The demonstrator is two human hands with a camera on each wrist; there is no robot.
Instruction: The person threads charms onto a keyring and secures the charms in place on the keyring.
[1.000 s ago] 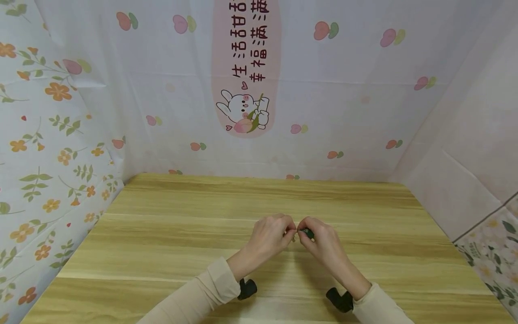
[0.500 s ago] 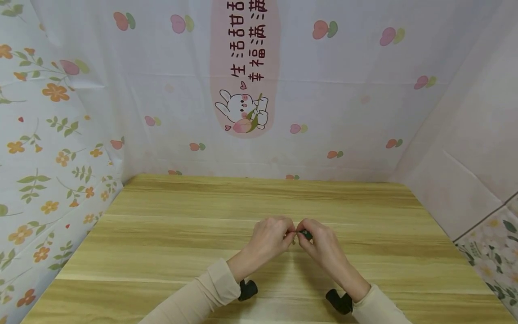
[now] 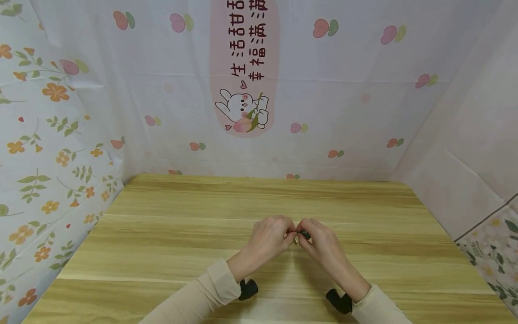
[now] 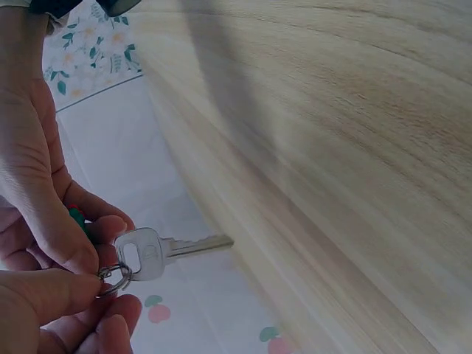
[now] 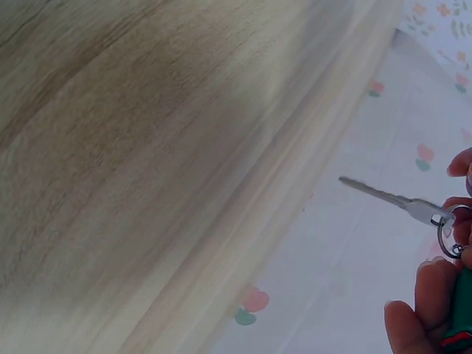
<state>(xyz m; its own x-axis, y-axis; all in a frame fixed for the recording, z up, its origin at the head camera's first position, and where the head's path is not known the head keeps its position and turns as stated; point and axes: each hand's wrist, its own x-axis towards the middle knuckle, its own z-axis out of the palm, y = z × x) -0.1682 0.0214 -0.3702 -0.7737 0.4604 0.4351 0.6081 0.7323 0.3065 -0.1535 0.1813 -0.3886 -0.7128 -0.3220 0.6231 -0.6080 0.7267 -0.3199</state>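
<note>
Over the yellow wood-grain tabletop [image 3: 162, 243], a silver metal key [image 4: 198, 247] with a clear plastic head juts from a thin silver metal ring [image 4: 124, 285], pinched by the left hand [image 3: 270, 235]; just beside, the right hand [image 3: 323, 243] grips a green-and-red object [image 5: 460, 310], mostly hidden. Only the wrist views show the key's notched blade clearly. On the white fabric backdrop [image 3: 344, 99], brown characters [image 3: 238, 69] read 生活甜, 幸福满

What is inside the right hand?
The right hand holds a green object with some red on it; fingers cover part, so its full shape cannot be seen.
</note>
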